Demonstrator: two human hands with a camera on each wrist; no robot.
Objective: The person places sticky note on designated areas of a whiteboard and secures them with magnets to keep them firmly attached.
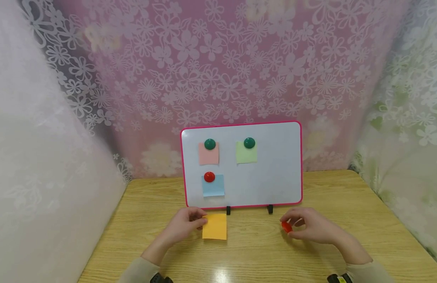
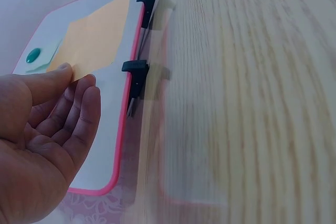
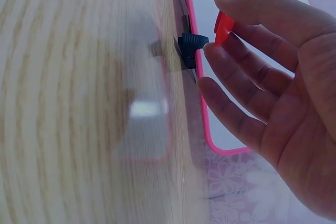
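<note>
Between thumb and fingers, my left hand (image 1: 184, 225) pinches an orange sticky note (image 1: 214, 226) by its left edge, in front of the whiteboard (image 1: 275, 165). The left wrist view shows that note (image 2: 97, 35) overlapping the board's face. My right hand (image 1: 312, 226) holds a round red magnet (image 1: 286, 226) at its fingertips, low in front of the board's right half; the magnet (image 3: 224, 27) shows side-on in the right wrist view. On the board, green magnets hold a pink note (image 1: 209, 156) and a light green note (image 1: 246, 155). A blue note (image 1: 213, 188) hangs lower left under another red magnet (image 1: 209, 177).
The pink-rimmed board stands on the wooden table (image 1: 253, 251) on two black feet, the left foot (image 1: 228, 210) and the right foot (image 1: 270, 209). Flowered curtains (image 1: 218, 70) hang behind and at both sides.
</note>
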